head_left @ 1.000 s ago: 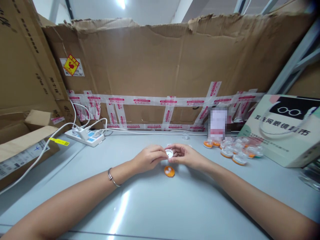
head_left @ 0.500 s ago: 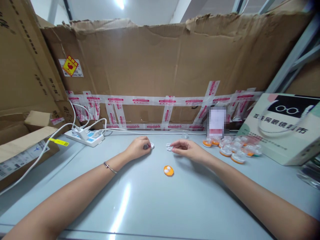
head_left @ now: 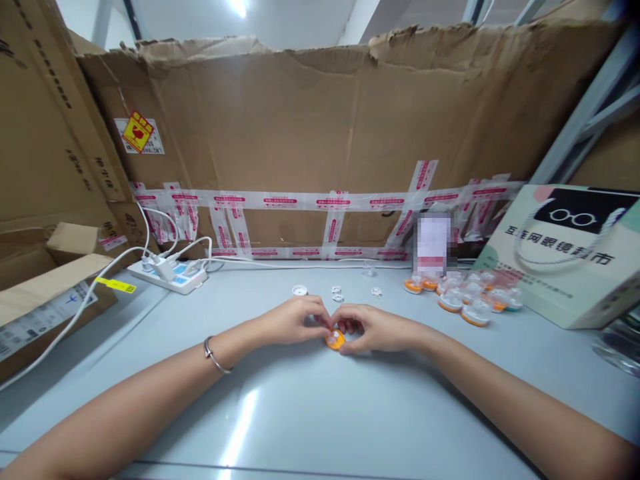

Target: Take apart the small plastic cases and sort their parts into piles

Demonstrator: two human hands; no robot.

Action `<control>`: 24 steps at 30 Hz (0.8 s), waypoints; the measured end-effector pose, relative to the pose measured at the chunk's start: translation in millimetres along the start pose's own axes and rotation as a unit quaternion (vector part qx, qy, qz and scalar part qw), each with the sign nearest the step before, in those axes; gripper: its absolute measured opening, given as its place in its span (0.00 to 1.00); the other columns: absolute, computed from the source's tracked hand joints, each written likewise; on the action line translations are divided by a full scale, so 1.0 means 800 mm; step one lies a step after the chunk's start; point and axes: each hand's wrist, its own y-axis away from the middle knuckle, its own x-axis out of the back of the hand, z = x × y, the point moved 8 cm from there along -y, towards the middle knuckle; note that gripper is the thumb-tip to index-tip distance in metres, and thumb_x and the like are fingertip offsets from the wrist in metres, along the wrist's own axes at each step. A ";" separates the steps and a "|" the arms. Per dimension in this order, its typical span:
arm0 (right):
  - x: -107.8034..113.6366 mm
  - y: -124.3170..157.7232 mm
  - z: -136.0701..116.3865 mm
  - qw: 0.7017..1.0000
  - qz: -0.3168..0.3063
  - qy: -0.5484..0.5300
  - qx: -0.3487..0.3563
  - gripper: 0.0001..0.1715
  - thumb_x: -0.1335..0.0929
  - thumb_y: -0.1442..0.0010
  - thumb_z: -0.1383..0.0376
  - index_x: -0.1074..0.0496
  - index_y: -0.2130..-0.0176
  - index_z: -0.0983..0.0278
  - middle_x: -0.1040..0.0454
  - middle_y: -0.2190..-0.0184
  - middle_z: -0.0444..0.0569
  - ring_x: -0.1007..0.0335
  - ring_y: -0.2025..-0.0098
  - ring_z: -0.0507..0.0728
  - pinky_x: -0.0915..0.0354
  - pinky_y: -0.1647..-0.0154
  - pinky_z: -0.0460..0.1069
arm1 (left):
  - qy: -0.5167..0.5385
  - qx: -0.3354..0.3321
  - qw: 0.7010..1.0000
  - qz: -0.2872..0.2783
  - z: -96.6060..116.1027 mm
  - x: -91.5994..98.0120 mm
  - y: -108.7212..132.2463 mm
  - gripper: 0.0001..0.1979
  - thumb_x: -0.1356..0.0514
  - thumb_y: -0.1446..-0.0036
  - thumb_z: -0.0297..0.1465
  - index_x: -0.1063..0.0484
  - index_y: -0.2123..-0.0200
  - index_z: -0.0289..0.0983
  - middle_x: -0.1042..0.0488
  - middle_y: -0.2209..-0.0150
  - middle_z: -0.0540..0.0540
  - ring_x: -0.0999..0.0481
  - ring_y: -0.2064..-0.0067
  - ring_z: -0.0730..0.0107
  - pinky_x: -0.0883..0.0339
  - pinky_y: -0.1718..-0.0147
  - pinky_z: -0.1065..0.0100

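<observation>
A small round orange disc [head_left: 334, 341] with whitish parts on its face lies low at the table's middle, between my hands. My left hand [head_left: 303, 320] is closed, thumb and fingertips pinched at the disc's upper left edge. My right hand [head_left: 373, 328] curls round the disc from the right, its thumb at the lower edge and its fingers at the upper edge. Fingers partly cover the disc. Beyond my left hand sits a round white cap [head_left: 299, 291]. Small white pieces with dark dots [head_left: 337, 290] lie behind the disc, and another white piece [head_left: 377, 292] is farther right.
Several clear-domed, orange-based pieces [head_left: 475, 313] cluster at the right, beside a paper bag [head_left: 565, 260]. A small clear piece [head_left: 369, 269] lies at the back. Left are a power strip [head_left: 170, 275] with cables and an opened carton [head_left: 50, 300]. A large cardboard sheet [head_left: 300, 133] walls off the back.
Both hands have come toward me and together at the orange disc. My left hand has left the white cap; my right has left the small white pieces.
</observation>
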 end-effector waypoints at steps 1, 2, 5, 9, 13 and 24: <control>-0.001 -0.002 0.001 1.000 0.006 -0.005 -0.001 0.15 0.30 0.55 0.63 0.31 0.65 0.64 0.38 0.72 0.42 0.43 0.69 0.50 0.43 0.69 0.45 | 0.012 0.008 1.000 -0.008 0.000 -0.002 -0.001 0.06 0.41 0.48 0.30 0.28 0.67 0.35 0.29 0.68 0.47 0.30 0.65 0.73 0.38 0.63 0.73; -0.001 -0.003 0.002 1.000 0.012 -0.011 -0.004 0.14 0.30 0.56 0.62 0.31 0.66 0.64 0.38 0.73 0.42 0.43 0.70 0.50 0.44 0.69 0.44 | 0.017 0.019 1.000 -0.014 -0.002 -0.004 -0.001 0.06 0.40 0.48 0.31 0.28 0.67 0.35 0.29 0.68 0.47 0.30 0.65 0.73 0.38 0.63 0.73; -0.004 -0.006 0.007 0.999 0.026 -0.035 -0.015 0.16 0.28 0.58 0.59 0.31 0.69 0.65 0.38 0.75 0.41 0.43 0.72 0.49 0.45 0.72 0.44 | 0.005 0.061 0.998 -0.026 -0.011 -0.010 -0.003 0.07 0.38 0.51 0.32 0.27 0.70 0.34 0.29 0.71 0.48 0.29 0.68 0.73 0.38 0.67 0.74; -0.008 -0.008 0.010 0.997 0.035 -0.066 -0.032 0.18 0.27 0.59 0.57 0.32 0.71 0.65 0.37 0.76 0.40 0.43 0.73 0.49 0.46 0.74 0.44 | -0.015 0.127 0.991 -0.037 -0.024 -0.017 -0.003 0.07 0.37 0.54 0.32 0.27 0.72 0.34 0.28 0.73 0.48 0.30 0.71 0.73 0.40 0.73 0.75; -0.011 -0.009 0.009 0.996 0.038 -0.075 -0.038 0.17 0.27 0.59 0.57 0.32 0.71 0.65 0.36 0.76 0.41 0.42 0.73 0.49 0.45 0.74 0.44 | -0.064 0.160 0.984 -0.048 -0.024 -0.020 -0.004 0.06 0.37 0.55 0.32 0.26 0.76 0.35 0.27 0.77 0.49 0.30 0.74 0.73 0.43 0.76 0.75; -0.014 -0.012 0.013 0.994 0.047 -0.089 -0.042 0.15 0.28 0.58 0.59 0.30 0.70 0.65 0.34 0.77 0.41 0.41 0.74 0.49 0.45 0.75 0.44 | -0.245 0.157 0.956 -0.033 0.000 -0.019 0.003 0.05 0.42 0.53 0.28 0.29 0.79 0.35 0.28 0.77 0.46 0.28 0.75 0.68 0.44 0.80 0.73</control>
